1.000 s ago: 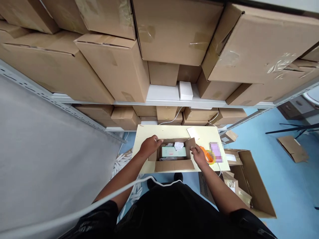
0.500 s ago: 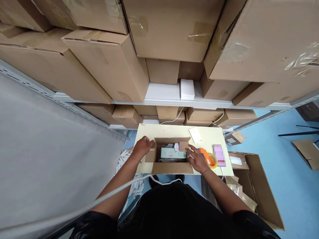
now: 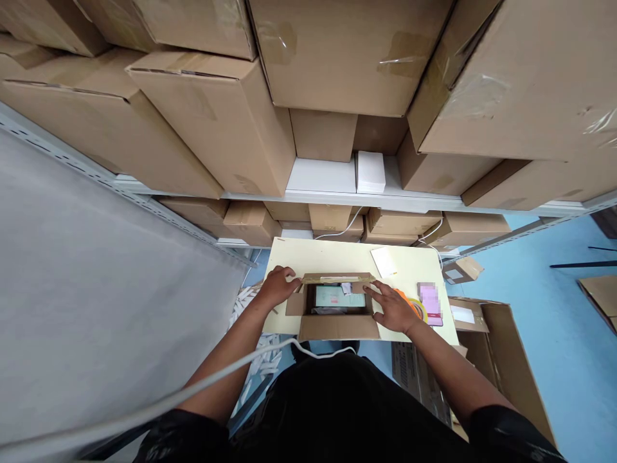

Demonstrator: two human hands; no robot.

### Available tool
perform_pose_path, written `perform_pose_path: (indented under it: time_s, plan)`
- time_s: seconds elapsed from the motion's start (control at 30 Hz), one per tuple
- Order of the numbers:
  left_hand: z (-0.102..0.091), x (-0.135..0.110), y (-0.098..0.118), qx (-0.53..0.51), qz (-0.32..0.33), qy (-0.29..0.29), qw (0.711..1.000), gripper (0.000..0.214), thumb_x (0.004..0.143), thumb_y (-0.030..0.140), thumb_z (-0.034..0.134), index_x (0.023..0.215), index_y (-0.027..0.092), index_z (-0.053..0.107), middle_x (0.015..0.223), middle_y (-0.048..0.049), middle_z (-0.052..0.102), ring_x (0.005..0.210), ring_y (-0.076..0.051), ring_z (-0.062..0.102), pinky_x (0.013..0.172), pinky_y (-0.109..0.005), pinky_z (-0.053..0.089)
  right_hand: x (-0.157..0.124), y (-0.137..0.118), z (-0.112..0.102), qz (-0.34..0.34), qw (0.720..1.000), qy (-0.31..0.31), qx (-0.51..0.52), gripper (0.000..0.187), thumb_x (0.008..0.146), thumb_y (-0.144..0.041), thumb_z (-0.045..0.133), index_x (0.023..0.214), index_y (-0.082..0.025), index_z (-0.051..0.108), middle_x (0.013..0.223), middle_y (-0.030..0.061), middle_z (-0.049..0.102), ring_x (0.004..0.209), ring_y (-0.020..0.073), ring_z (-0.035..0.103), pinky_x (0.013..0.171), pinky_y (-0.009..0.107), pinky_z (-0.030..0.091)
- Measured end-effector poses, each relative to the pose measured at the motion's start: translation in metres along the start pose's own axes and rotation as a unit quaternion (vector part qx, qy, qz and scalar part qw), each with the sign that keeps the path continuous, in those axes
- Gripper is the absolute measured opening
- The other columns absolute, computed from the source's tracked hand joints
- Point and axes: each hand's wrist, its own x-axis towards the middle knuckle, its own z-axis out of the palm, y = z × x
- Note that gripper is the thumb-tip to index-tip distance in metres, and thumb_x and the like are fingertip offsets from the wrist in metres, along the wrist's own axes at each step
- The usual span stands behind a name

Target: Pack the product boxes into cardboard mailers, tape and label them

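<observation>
Leaning over a pale surface [image 3: 318, 254], a person in a black top [image 3: 347, 411] has both hands at an open box [image 3: 340, 328], which sits near the surface's close edge, around its middle. The left hand [image 3: 276, 287] is at the box's far left corner, fingers curled and thumb near the forefinger; whether it pinches the cardboard cannot be told. The right hand [image 3: 396, 308] is at the box's right side, palm down, its fingers loosely spread and not closed around anything, the tips at the right end of the box.

The left flap [image 3: 295, 303] and the near flap lie folded outward, while the far flap [image 3: 337, 278] runs along the far edge between the two hands. Inside the box lies a pale green carton [image 3: 332, 296], with a scrap of white paper [image 3: 346, 289] on its far side and some plastic wrap [image 3: 330, 310] along its near side.

Just right of the right hand, and partly hidden by it, is an orange tape dispenser [image 3: 402, 296] with a yellow ring. Beyond it lies a purple item [image 3: 429, 299], blurred out, and farther back a white sheet [image 3: 383, 262]. A shelf [image 3: 321, 180] full of cartons rises behind the surface; a large open carton [image 3: 515, 360] stands to the right.
</observation>
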Motion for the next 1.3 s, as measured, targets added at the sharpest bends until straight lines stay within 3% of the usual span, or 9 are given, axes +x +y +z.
perform_pose_path:
  time_s: [0.1,0.27,0.53,0.67,0.83,1.03,1.13,1.23,1.3]
  plan:
    - [0.004,0.004,-0.013,-0.108,-0.052,0.001,0.993,0.038,0.073,0.042,0.069,0.106,0.022,0.072,0.124,-0.0117,0.070,0.122,-0.031,0.062,0.102,-0.039,0.049,0.007,-0.003,-0.004,-0.015,0.999,0.027,-0.018,0.079,0.081,-0.024,0.065,0.158,-0.024,0.047,0.157,0.0152,0.048,0.145,0.0374,0.043,0.119,0.054,0.036]
    - [0.013,-0.002,-0.025,-0.297,-0.191,-0.120,0.928,0.049,0.071,0.050,0.074,0.111,0.022,0.069,0.111,-0.0089,0.076,0.101,-0.026,0.070,0.076,-0.034,0.056,0.031,-0.012,-0.005,0.000,0.996,0.088,-0.011,0.075,0.095,-0.040,0.060,0.164,-0.025,0.035,0.140,0.0158,0.057,0.129,0.0370,0.051,0.113,0.053,0.041]
    - [0.015,-0.033,-0.013,-0.465,-0.130,-0.114,0.868,0.054,0.081,0.062,0.070,0.112,0.018,0.068,0.106,-0.0115,0.075,0.081,-0.018,0.069,0.070,-0.030,0.054,0.057,-0.007,0.010,0.038,0.992,0.120,0.013,0.073,0.097,-0.036,0.054,0.165,-0.022,0.031,0.125,0.0143,0.053,0.116,0.0333,0.053,0.106,0.049,0.049]
    - [0.026,-0.046,0.003,-0.414,-0.048,-0.133,0.899,0.061,0.089,0.066,0.060,0.123,0.017,0.069,0.121,-0.0165,0.074,0.099,-0.026,0.070,0.085,-0.038,0.056,0.060,-0.002,0.014,0.033,0.990,0.130,0.038,0.075,0.095,-0.031,0.053,0.165,-0.024,0.029,0.121,0.0117,0.052,0.114,0.0314,0.053,0.107,0.049,0.049]
    - [0.057,-0.055,0.019,-0.208,0.103,-0.031,0.972,0.030,0.093,0.038,0.056,0.110,0.023,0.076,0.119,-0.0100,0.075,0.118,-0.029,0.064,0.110,-0.048,0.049,0.061,-0.002,0.016,0.040,0.989,0.135,0.038,0.075,0.094,-0.027,0.052,0.165,-0.025,0.030,0.119,0.0111,0.051,0.114,0.0304,0.053,0.107,0.047,0.050]
    - [0.043,-0.071,0.003,-0.078,0.191,-0.010,0.978,0.047,0.083,0.015,0.052,0.124,0.025,0.074,0.139,-0.0089,0.067,0.135,-0.030,0.053,0.121,-0.053,0.039,0.062,0.001,0.012,0.035,0.993,0.112,0.000,0.074,0.093,-0.021,0.050,0.164,-0.023,0.034,0.120,0.0126,0.052,0.114,0.0305,0.052,0.106,0.046,0.050]
    - [0.027,-0.087,-0.021,-0.039,0.217,-0.088,0.971,0.069,0.073,0.011,0.062,0.139,0.031,0.065,0.159,-0.0043,0.050,0.151,-0.032,0.037,0.128,-0.053,0.029,0.062,0.004,0.011,0.035,0.993,0.111,0.014,0.073,0.093,-0.021,0.050,0.164,-0.025,0.033,0.120,0.0116,0.052,0.116,0.0301,0.051,0.105,0.046,0.051]
    - [0.031,-0.100,-0.037,-0.036,0.220,-0.141,0.965,0.077,0.072,0.020,0.077,0.146,0.034,0.059,0.165,-0.0052,0.042,0.153,-0.034,0.035,0.128,-0.052,0.031,0.061,0.006,0.011,0.032,0.991,0.117,0.063,0.071,0.094,-0.021,0.047,0.163,-0.027,0.036,0.120,0.0101,0.051,0.117,0.0282,0.052,0.106,0.045,0.051]
    - [0.044,-0.101,-0.037,-0.057,0.208,-0.109,0.970,0.070,0.076,0.032,0.081,0.143,0.030,0.060,0.162,-0.0094,0.043,0.150,-0.034,0.040,0.125,-0.050,0.035,0.060,0.008,0.013,0.038,0.985,0.126,0.109,0.067,0.094,-0.022,0.047,0.161,-0.028,0.041,0.119,0.0088,0.051,0.116,0.0263,0.054,0.108,0.044,0.050]
